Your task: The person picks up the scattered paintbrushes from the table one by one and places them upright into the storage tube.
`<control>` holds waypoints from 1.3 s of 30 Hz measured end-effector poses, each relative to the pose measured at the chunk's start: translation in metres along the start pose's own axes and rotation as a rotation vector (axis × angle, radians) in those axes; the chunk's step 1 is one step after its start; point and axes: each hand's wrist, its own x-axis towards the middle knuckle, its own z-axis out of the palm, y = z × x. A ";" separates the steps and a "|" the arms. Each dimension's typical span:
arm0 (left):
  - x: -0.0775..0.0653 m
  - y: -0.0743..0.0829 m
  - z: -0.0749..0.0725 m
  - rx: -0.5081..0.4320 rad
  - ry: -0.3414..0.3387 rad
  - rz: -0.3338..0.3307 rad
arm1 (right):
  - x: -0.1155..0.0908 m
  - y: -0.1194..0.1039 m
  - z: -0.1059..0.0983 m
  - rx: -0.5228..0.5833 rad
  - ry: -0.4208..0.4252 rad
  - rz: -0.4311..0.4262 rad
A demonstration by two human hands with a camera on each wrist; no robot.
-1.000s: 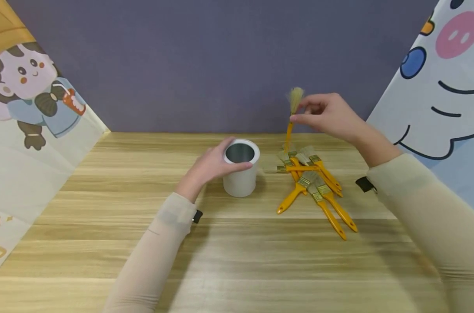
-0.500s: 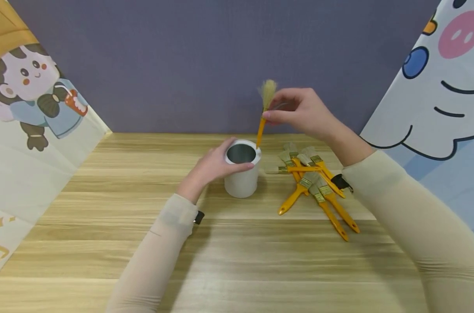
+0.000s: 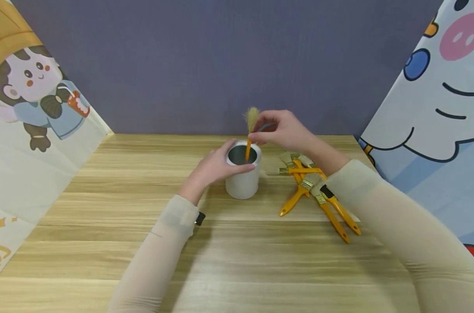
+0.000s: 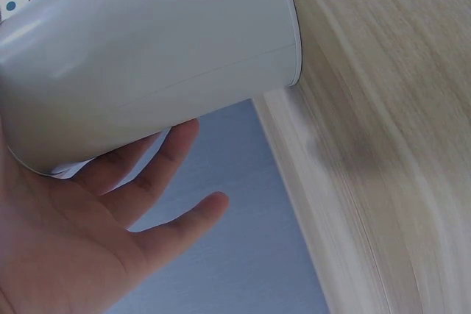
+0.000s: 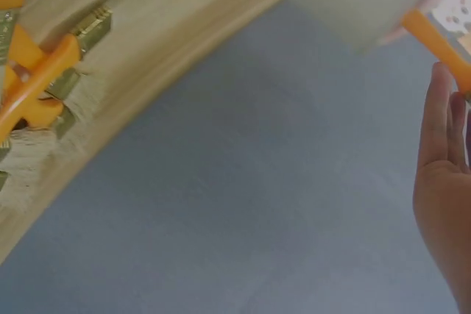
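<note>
A white cylindrical can with a dark inside stands upright on the table. My left hand holds it near the rim, thumb across the front; in the left wrist view some fingers lie along the can's wall. Between thumb and fingers my right hand pinches a paintbrush, bristles up. The brush's yellow handle points down into the can's mouth, its lower end hidden behind the front rim. In the right wrist view the handle shows beside the can, and the right hand is partly cut off.
Several yellow-handled paintbrushes lie in a crossed pile right of the can, partly covered by the right sleeve. A grey-purple wall rises behind the wooden table. Cartoon-printed panels flank both sides.
My right hand has carried the paintbrush left from above the pile, then lowered it so its handle enters the can. The left hand has kept its hold on the can.
</note>
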 end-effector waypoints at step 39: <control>0.001 -0.001 0.000 -0.037 -0.022 0.008 | 0.028 -0.008 0.025 -0.318 -0.178 0.065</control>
